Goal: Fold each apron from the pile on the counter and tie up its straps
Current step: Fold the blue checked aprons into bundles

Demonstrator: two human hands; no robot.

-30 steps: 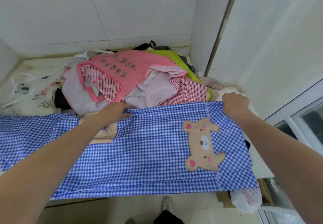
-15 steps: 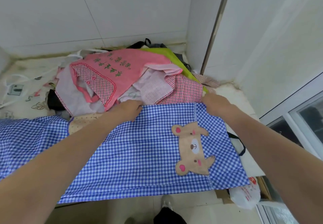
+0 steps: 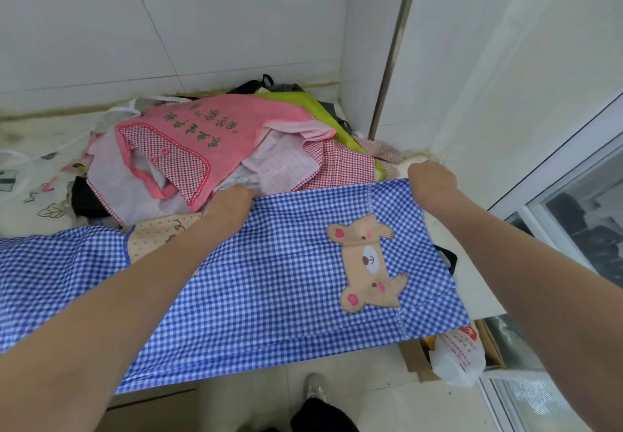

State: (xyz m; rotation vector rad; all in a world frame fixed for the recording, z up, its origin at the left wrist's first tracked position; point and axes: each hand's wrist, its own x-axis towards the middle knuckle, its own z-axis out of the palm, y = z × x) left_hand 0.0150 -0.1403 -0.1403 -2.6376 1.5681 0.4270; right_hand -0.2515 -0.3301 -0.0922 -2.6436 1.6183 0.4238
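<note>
We hold apron (image 3: 269, 283) far edge, left hand (image 3: 232, 200), right hand (image 3: 429, 184) both pinching; long axis left-right, pile (image 3: 215, 152) just behind.

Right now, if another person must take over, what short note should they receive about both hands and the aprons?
Left hand grips the far edge of the blue checked apron; right hand grips its far right corner.
The apron lies spread over the counter edge, bear patch facing up.
The pile of other aprons lies behind it, unfolded.
Done: apron laid out.
Left: fold it, tie its straps, then the pile.
</note>
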